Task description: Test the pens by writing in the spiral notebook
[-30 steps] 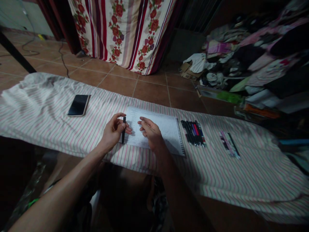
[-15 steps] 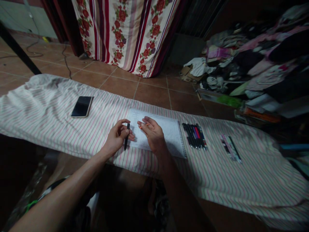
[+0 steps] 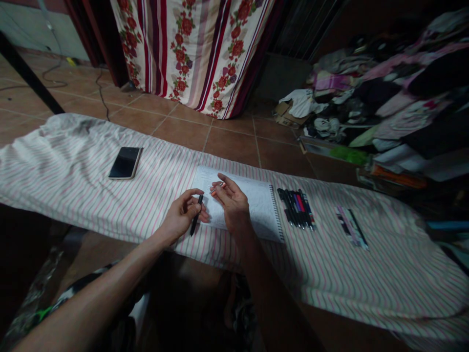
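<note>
A white spiral notebook [image 3: 256,205] lies open on a striped cloth [image 3: 73,181] that covers a long low board. My left hand [image 3: 182,216] rests at the notebook's left edge, its fingers closed round a black pen [image 3: 196,221] that points down and toward me. My right hand [image 3: 231,205] hovers over the page, fingers loosely curled, with a small orange object [image 3: 217,189] between its fingertips. I cannot make out what the orange object is.
A dark phone [image 3: 125,163] lies face up on the cloth to the left. A row of several pens [image 3: 295,207] sits right of the notebook, and a flat packet [image 3: 351,220] farther right. A floral curtain [image 3: 194,49] and heaped clothes [image 3: 384,93] stand behind.
The left hand has tilted the black pen from upright to slanting. An orange object has come into view at the right hand's fingertips. The view has drifted slightly.
</note>
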`<state>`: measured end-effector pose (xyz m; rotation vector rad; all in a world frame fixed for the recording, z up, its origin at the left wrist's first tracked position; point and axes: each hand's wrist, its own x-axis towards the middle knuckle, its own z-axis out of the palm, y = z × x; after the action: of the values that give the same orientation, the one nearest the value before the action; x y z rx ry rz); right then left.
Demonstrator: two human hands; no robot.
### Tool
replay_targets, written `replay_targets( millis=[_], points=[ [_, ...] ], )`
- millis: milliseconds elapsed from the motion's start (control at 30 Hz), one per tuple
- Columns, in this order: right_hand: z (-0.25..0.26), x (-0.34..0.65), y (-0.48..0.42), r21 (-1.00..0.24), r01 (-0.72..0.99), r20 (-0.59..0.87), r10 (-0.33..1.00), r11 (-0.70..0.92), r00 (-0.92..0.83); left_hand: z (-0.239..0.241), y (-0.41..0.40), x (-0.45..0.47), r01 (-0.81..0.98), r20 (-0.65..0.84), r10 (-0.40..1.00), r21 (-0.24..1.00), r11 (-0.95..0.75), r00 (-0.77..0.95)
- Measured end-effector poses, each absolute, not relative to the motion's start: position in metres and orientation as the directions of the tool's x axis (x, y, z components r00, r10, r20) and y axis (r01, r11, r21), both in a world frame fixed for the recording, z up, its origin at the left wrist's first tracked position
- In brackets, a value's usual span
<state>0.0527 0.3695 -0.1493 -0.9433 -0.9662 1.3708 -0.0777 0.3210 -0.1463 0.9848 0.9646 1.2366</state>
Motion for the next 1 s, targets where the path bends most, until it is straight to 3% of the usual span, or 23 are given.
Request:
replay_targets(
  millis=[333,567,1000],
  points=[
    [-0.1502,0.0486,0.3693,-0.933,-0.356,-0.005,0.992,-0.05,-0.125,-0.1464,0.3213,-0.0764,-0.304,-0.043,0.994,0.95,0.071,0.098],
    [-0.1464,0.0482,0.3681,-0.895,-0.439,-0.045,0.995,-0.078,-0.086,-0.147,0.3219,-0.0758,-0.31,-0.041,0.995,0.948,0.068,0.095],
    [-0.1475,0.0522,0.3688,-0.929,-0.361,-0.046,0.993,-0.084,-0.113,-0.146,0.3233,-0.0737,-0.304,-0.052,0.995,0.95,0.075,0.084]
  ],
)
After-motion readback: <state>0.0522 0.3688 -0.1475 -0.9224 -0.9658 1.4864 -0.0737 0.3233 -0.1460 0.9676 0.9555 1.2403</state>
